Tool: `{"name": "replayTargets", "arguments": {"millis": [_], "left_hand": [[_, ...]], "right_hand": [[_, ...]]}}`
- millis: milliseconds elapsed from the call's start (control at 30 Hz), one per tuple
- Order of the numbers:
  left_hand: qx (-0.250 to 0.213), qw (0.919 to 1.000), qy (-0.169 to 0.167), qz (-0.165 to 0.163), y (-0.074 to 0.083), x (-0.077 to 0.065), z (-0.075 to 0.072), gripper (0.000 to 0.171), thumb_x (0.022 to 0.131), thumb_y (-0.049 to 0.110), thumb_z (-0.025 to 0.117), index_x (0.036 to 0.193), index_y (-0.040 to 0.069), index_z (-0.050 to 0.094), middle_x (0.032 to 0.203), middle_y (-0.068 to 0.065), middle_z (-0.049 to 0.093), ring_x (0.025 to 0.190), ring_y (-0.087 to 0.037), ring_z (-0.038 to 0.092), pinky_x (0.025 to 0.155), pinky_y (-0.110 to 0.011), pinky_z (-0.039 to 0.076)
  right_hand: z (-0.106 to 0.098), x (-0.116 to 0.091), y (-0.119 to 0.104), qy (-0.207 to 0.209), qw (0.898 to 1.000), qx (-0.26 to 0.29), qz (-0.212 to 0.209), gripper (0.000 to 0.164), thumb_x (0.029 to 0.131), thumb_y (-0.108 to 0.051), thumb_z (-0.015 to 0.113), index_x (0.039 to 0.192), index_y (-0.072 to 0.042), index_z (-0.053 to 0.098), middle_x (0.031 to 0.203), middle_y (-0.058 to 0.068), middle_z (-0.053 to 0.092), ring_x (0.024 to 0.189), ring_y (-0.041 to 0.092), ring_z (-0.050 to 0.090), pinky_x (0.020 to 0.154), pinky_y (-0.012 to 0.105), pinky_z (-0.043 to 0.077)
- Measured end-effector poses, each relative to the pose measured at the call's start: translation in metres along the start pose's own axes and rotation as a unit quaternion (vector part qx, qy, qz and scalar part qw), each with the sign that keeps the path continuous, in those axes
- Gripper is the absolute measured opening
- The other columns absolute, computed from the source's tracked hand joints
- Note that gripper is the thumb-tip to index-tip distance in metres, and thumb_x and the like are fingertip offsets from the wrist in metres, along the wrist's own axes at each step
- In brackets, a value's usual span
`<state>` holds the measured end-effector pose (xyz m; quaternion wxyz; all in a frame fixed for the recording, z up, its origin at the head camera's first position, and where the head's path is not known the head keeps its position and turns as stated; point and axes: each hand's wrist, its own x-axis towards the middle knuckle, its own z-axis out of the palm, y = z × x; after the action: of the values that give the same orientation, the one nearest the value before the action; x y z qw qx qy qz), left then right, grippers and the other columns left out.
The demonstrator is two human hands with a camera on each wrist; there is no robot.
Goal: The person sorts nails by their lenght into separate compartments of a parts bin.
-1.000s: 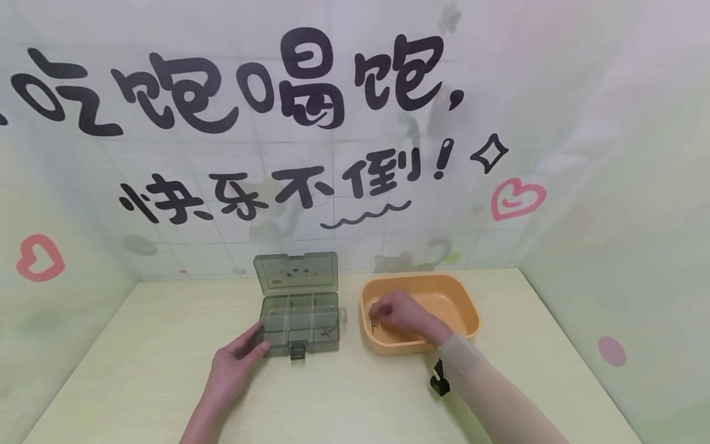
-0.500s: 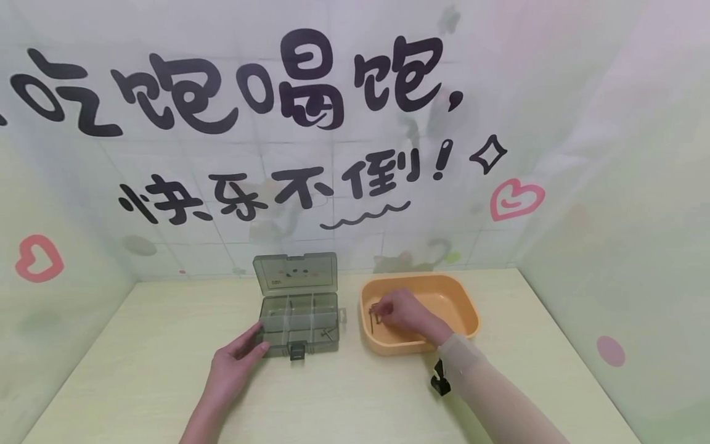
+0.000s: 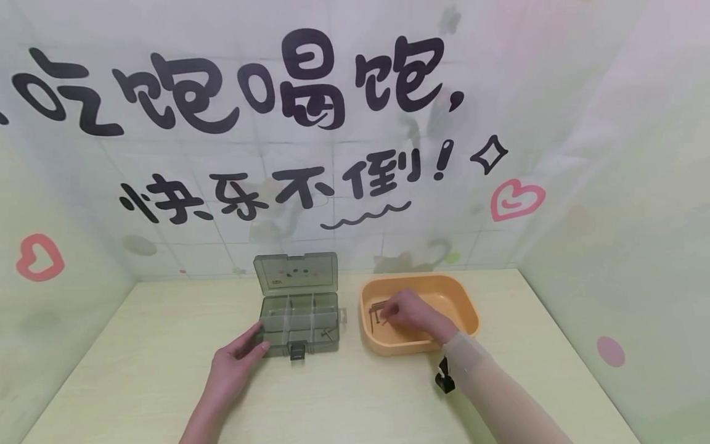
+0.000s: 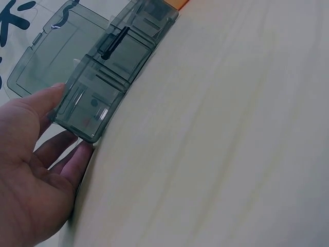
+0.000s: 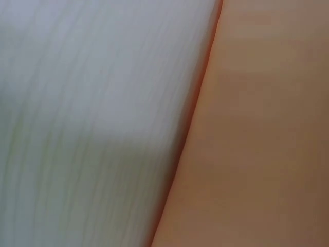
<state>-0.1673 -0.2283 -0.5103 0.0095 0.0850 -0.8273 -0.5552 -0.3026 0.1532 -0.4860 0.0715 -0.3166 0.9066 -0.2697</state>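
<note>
In the head view my left hand (image 3: 238, 357) grips the left end of a grey see-through compartment box (image 3: 299, 333) with its lid raised. The left wrist view shows the thumb at the top edge of the box (image 4: 95, 87) and the other fingers at its end. A few screws (image 3: 328, 333) lie in its front right compartment. My right hand (image 3: 413, 314) reaches into an orange tray (image 3: 463, 302), fingertips bent together around what looks like a thin screw, partly hidden. Several more screws (image 3: 372, 320) lie at the tray's left end.
A pale wood-grain table (image 3: 355, 401) carries the box and tray, with a gap between them. A printed wall sheet (image 3: 333, 246) stands close behind. Side panels (image 3: 610, 296) close off the left and right. A black clip-like piece (image 3: 445, 377) hangs beneath the right wrist.
My right hand has shifted slightly right inside the tray, uncovering more of the screws at its left end. My left hand and the box have stayed put.
</note>
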Motion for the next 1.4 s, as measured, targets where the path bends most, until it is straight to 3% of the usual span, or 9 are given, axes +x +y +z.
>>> {"name": "replayTargets", "arguments": {"millis": [200, 833, 1200, 1400], "left_hand": [[-0.001, 1.0, 0.002, 0.001, -0.0003, -0.0003, -0.0002, 0.061, 0.101, 0.033, 0.068, 0.154, 0.011, 0.047, 0.156, -0.016, 0.043, 0.141, -0.036, 0.045, 0.114, -0.041, 0.038], [0.002, 0.9999, 0.005, 0.012, -0.0024, 0.0015, 0.0004, 0.062, 0.101, 0.034, 0.069, 0.154, 0.011, 0.047, 0.156, -0.015, 0.043, 0.141, -0.035, 0.046, 0.113, -0.039, 0.039], [0.002, 0.9999, 0.005, 0.009, -0.0016, 0.0002, 0.0007, 0.061, 0.1, 0.034, 0.069, 0.153, 0.011, 0.048, 0.156, -0.016, 0.044, 0.14, -0.035, 0.046, 0.113, -0.04, 0.039], [0.002, 0.9999, 0.005, 0.011, -0.0019, 0.0004, 0.0006, 0.061, 0.101, 0.033, 0.069, 0.154, 0.011, 0.048, 0.156, -0.016, 0.043, 0.141, -0.036, 0.046, 0.113, -0.041, 0.039]], "right_hand": [[-0.0011, -0.0028, 0.0015, -0.002, 1.0, 0.004, -0.008, 0.014, 0.085, 0.006, 0.074, 0.092, -0.004, 0.082, 0.092, 0.004, 0.077, 0.083, 0.011, 0.063, 0.077, 0.026, 0.057], [-0.0017, -0.008, 0.0035, 0.01, 0.999, 0.038, -0.014, 0.012, 0.089, 0.005, 0.07, 0.09, -0.002, 0.08, 0.088, 0.002, 0.076, 0.08, 0.009, 0.061, 0.076, 0.024, 0.057], [-0.0057, -0.0087, 0.0031, 0.017, 0.998, 0.046, 0.032, 0.01, 0.092, -0.001, 0.072, 0.096, -0.004, 0.081, 0.094, 0.003, 0.077, 0.085, 0.011, 0.062, 0.081, 0.03, 0.057], [-0.0068, -0.0085, 0.0021, 0.031, 0.998, 0.05, 0.026, 0.012, 0.093, 0.0, 0.071, 0.097, -0.004, 0.081, 0.095, 0.003, 0.077, 0.089, 0.013, 0.066, 0.083, 0.032, 0.059]]}}
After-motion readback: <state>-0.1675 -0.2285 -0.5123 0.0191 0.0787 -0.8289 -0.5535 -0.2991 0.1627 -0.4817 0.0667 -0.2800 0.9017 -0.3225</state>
